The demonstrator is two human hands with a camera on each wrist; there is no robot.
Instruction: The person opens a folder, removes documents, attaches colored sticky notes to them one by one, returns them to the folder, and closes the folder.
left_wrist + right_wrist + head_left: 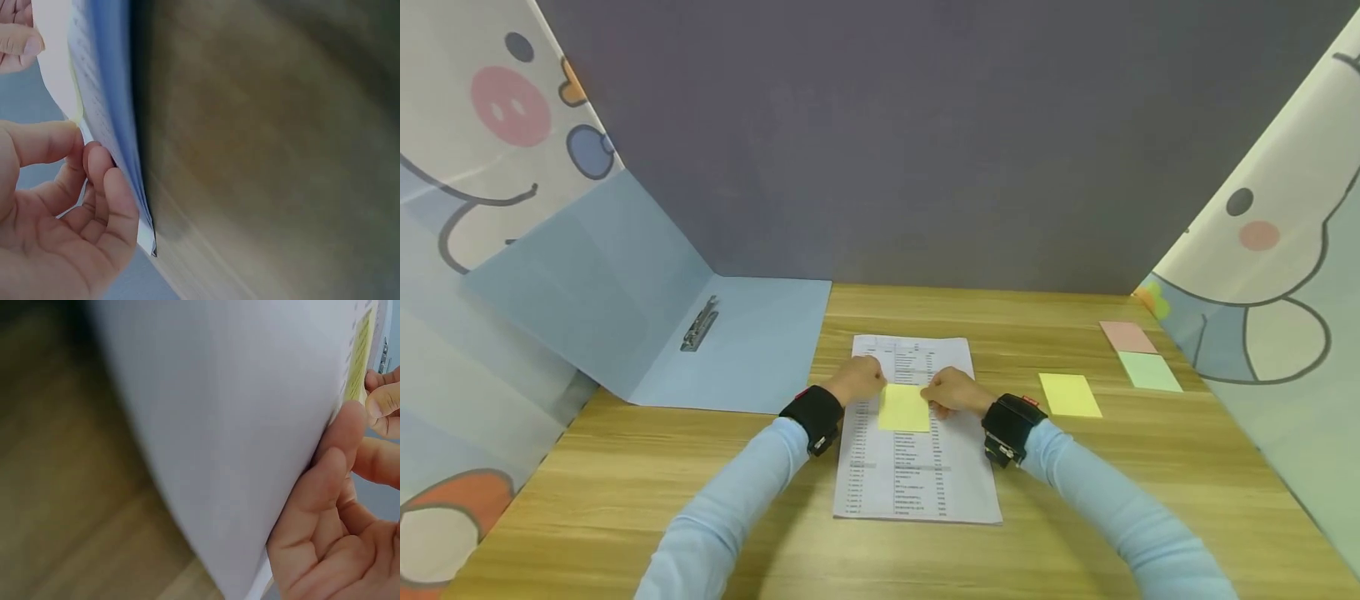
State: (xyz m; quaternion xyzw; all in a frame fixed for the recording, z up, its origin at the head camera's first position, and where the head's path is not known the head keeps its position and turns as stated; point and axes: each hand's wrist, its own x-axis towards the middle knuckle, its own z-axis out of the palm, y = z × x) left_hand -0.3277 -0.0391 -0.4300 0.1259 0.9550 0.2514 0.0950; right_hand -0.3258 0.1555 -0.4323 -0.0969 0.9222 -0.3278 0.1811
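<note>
A yellow sticky note lies over the upper middle of a stack of printed sheets on the table. By its upper left corner, my left hand pinches it between thumb and index finger. My right hand pinches the upper right corner. The left wrist view shows the remaining fingers of the left hand curled over the paper. Up close in the right wrist view, fingertips of the right hand rest at the sheets, beside the yellow note.
To the left, an open blue folder with a metal clip leans its cover on the side wall. At the right lie another yellow note pad, a pink one and a green one. A dark panel closes off the back.
</note>
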